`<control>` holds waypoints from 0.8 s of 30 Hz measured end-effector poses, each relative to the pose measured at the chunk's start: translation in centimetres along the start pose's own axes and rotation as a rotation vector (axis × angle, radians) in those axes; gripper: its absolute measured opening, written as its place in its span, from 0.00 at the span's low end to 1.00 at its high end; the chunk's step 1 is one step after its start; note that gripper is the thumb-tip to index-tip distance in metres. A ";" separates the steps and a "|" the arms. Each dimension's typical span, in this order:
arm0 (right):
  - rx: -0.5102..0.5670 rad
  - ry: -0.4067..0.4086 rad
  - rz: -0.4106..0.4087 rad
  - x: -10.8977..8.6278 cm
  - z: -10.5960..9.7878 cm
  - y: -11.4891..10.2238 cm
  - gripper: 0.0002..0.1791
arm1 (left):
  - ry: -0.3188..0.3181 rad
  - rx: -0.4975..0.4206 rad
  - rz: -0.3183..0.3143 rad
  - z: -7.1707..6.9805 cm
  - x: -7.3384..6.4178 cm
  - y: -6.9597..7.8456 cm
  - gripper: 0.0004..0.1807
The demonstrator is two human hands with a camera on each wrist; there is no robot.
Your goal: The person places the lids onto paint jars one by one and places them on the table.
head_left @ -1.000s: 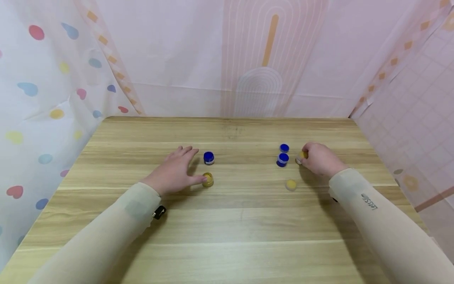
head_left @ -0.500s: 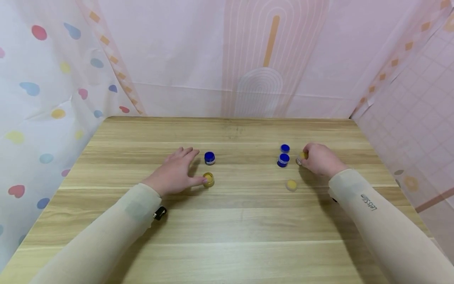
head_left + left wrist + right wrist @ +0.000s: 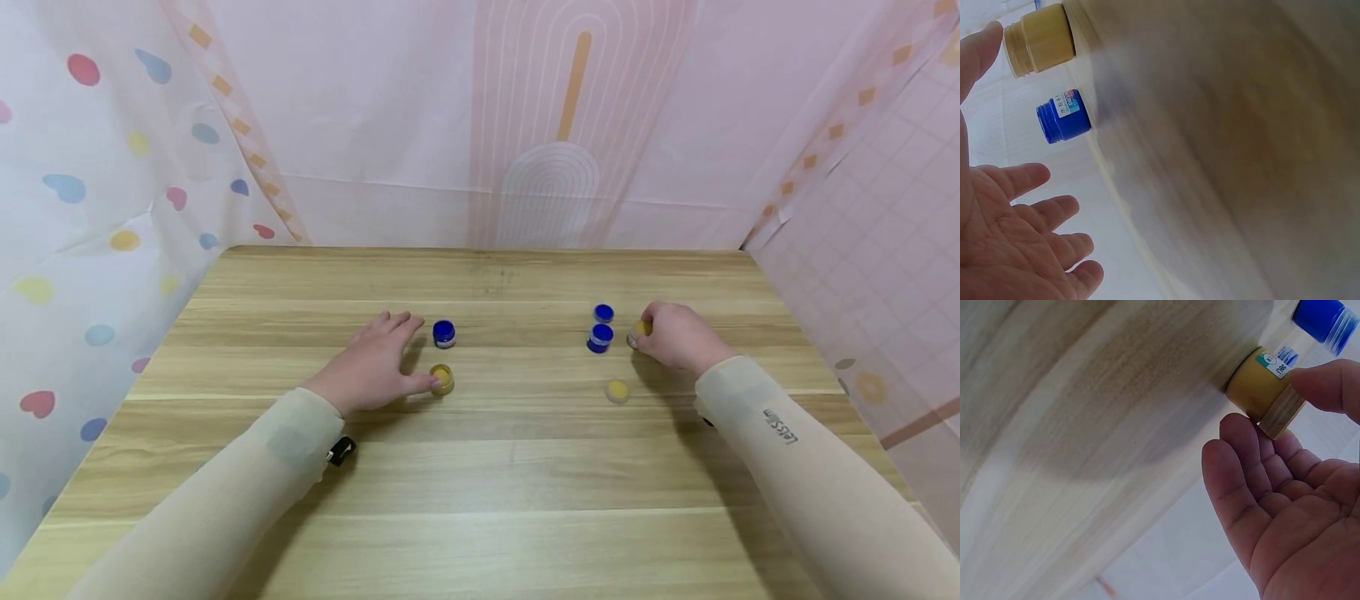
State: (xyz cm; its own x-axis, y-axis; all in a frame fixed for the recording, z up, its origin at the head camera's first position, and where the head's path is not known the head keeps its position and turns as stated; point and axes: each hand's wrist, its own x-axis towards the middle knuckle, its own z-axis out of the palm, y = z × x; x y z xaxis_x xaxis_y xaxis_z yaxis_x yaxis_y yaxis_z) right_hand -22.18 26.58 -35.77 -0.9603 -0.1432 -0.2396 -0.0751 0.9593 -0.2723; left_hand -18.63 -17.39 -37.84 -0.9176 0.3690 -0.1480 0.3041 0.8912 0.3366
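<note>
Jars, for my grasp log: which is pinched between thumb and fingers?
The yellow jar in the right hand; the left hand has only its thumb at the other yellow jar; both blue jars stand untouched.

Left: far jar (image 3: 444,335) behind near jar (image 3: 446,382); right: inner jar (image 3: 600,339) beside outer jar (image 3: 1252,382), rear lid (image 3: 603,313), front lid (image 3: 618,392).

Wood-grained tabletop (image 3: 510,475) below, matt cloth sleeve (image 3: 817,475) lower right, smooth plastic-looking yellow jar (image 3: 1251,386) upper right in right-wrist view

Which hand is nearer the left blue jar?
Left. The left hand is just left of the left blue jar, not touching it; the right hand is far right of it, gripping a yellow jar.
</note>
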 end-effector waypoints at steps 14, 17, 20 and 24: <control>0.061 0.027 0.034 -1.3 -0.3 -0.9 0.35 | 0.014 -0.032 0.033 -0.2 -0.2 0.9 0.55; 0.080 0.043 0.021 -1.8 -0.4 -1.8 0.32 | 0.001 -0.037 0.053 -0.2 -0.3 1.1 0.51; 0.092 0.057 -0.005 -2.3 -0.5 -2.5 0.29 | -0.022 -0.042 0.069 -0.1 -0.2 1.4 0.45; 0.087 0.069 -0.036 -2.7 -0.4 -3.0 0.27 | -0.059 -0.064 0.059 0.3 0.3 1.6 0.39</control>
State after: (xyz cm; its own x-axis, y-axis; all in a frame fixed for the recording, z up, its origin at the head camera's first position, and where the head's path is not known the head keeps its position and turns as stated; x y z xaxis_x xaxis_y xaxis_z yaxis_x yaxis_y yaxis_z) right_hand -19.46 24.19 -33.89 -0.9738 -0.1572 -0.1645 -0.0890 0.9285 -0.3605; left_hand -18.34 -15.76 -37.59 -0.8813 0.4371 -0.1797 0.3386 0.8492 0.4051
